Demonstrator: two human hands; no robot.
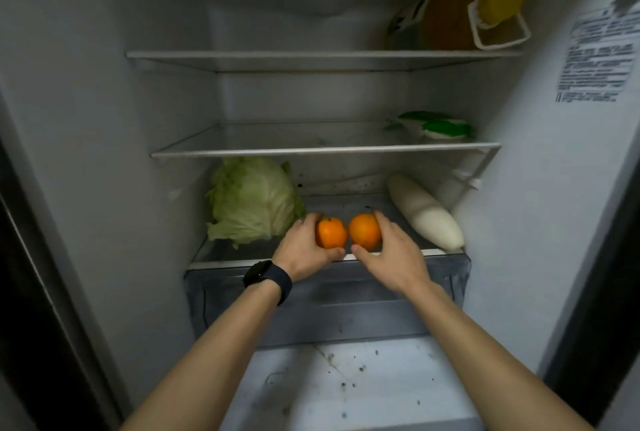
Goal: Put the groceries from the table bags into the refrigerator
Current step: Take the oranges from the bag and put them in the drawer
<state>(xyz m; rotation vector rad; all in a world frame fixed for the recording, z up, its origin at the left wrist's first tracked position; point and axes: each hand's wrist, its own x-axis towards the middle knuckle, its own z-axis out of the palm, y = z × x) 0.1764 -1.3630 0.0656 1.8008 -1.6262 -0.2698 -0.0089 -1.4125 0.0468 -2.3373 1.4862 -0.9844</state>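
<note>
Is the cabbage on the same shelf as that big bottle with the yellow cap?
No, the cabbage sits at the left of the lowest shelf, while the bottle lies on the top shelf.

I have one view only, from the wide-angle camera worn on the person's head. It looks straight into the open refrigerator (pixel 104 153) from close by, tilted a little downward. The top shelf (pixel 311 56) sits high in the frame and the drawer front (pixel 329 306) lies below the middle. The wide lens bows the side walls outward at both edges. The camera is near enough for outstretched arms to reach the lowest shelf. Both forearms enter from the bottom corners and meet just below centre. There the left hand (pixel 301 250) grips the left orange (pixel 330 233) and the right hand (pixel 391 257) holds the right orange (pixel 364 231).
</note>
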